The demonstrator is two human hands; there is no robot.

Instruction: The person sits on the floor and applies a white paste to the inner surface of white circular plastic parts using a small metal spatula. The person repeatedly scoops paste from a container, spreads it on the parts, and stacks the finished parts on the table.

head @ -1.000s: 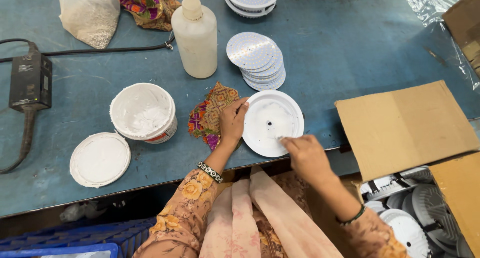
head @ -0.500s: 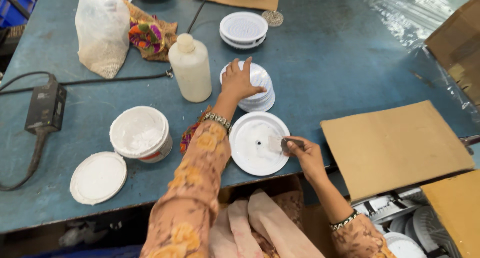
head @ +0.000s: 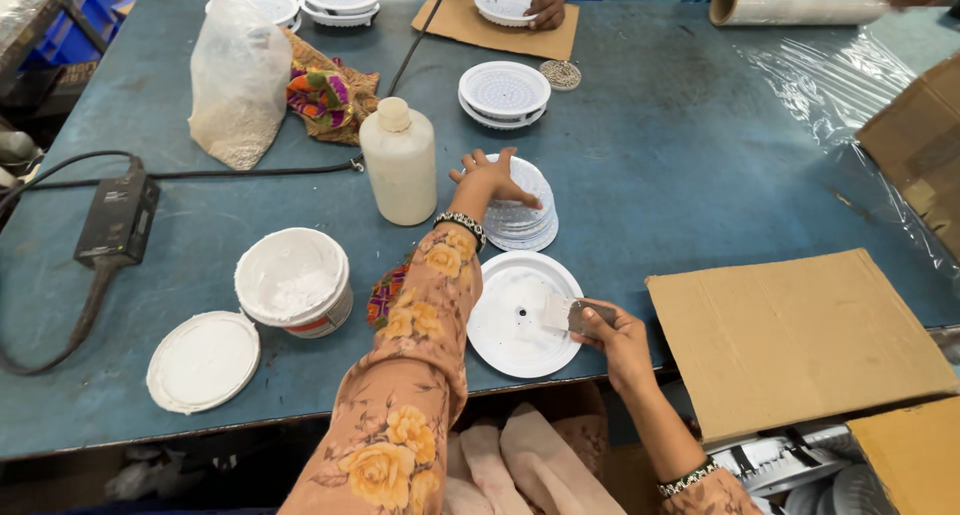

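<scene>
— Where are your hands, relative to the round white plastic plate [head: 520, 320]?

— My right hand [head: 618, 333] is at its right edge, closed around a small flat scraper [head: 566, 315] whose blade lies on the plate. My left hand [head: 490, 182] is beyond the plate, fingers spread wide on the stack of perforated white discs [head: 525, 215].

— And the tall white plastic bottle [head: 399, 162]?

— It stands left of that stack.

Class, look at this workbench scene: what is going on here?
A person at a blue table reaches the left hand onto a stack of perforated white round discs. The right hand holds a small flat scraper against a white round plate. An open white paste tub stands nearby.
</scene>
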